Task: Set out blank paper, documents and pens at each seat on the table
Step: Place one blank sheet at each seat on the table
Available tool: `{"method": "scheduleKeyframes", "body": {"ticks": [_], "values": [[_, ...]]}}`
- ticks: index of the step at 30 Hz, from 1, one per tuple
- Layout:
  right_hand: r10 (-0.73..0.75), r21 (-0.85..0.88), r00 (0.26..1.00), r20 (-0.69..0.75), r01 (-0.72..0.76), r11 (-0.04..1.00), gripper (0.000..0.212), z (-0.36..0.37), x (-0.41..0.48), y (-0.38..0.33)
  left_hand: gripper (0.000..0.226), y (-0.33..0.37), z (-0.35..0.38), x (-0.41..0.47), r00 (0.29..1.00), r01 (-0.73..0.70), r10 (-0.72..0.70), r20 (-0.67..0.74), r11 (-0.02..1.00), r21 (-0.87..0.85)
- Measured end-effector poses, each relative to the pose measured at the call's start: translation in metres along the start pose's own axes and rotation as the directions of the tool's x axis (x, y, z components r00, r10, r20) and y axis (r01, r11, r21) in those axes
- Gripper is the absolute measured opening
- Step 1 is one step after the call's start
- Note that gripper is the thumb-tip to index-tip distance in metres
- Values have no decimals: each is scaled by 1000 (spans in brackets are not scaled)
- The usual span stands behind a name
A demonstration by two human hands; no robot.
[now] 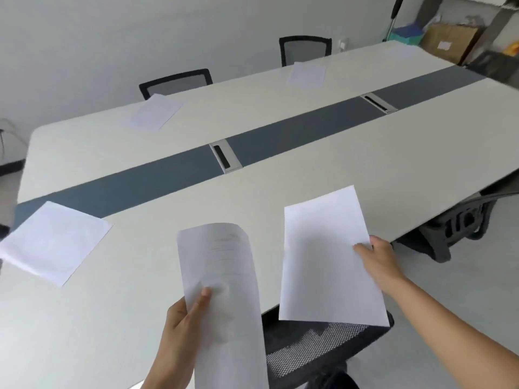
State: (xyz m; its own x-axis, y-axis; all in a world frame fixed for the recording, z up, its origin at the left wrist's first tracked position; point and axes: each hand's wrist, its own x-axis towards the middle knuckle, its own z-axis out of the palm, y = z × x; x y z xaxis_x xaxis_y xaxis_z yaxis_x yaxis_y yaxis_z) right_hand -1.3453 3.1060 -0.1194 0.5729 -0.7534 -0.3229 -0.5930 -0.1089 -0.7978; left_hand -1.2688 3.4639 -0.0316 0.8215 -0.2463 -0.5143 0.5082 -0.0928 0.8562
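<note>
My left hand (182, 321) grips a curled stack of printed documents (222, 276) upright over the near edge of the long white table (140, 318). My right hand (376, 256) pinches the right edge of a single blank sheet (325, 256), held above the table's near edge and partly over the chair below. One sheet (53, 242) lies at the left end seat. Two more sheets (156, 112) (307, 74) lie at far-side seats, and a faint one (400, 51) at the far right. No pens show.
A dark grey strip (295, 133) with two cable ports runs down the table's middle. Black mesh chairs stand behind the far side (175, 81) (304, 49), below my hands (317, 349) and at the right (460, 223). Boxes (449, 42) are stacked in the far right corner.
</note>
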Motion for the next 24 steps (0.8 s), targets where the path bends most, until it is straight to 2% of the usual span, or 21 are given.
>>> {"method": "scheduleKeyframes", "body": {"ticks": [5,9,14,17,20,22,24], "values": [[66,-193,997,50,-55,980,24,47,91,1,29,-11,-4,8,983,42,-46,-176,999,-29],[85,-382,994,68,-53,923,16,69,131,7,24,-14,7,8,961,67,-81,-266,996,-60],[131,-395,990,47,-102,913,25,75,160,14,26,-12,25,6,938,77,-109,-330,991,-109],[107,-458,990,89,-54,887,18,65,165,6,32,-7,34,9,948,78,-109,-300,991,-112],[45,-538,990,134,34,842,43,48,154,-6,35,2,44,14,969,66,-88,-230,992,-105],[-19,-470,988,154,90,878,49,36,130,-16,33,10,52,17,987,48,-58,-147,996,-69],[-74,-305,979,190,131,943,43,27,97,-23,33,19,62,20,999,14,-14,-34,1000,-18]]}}
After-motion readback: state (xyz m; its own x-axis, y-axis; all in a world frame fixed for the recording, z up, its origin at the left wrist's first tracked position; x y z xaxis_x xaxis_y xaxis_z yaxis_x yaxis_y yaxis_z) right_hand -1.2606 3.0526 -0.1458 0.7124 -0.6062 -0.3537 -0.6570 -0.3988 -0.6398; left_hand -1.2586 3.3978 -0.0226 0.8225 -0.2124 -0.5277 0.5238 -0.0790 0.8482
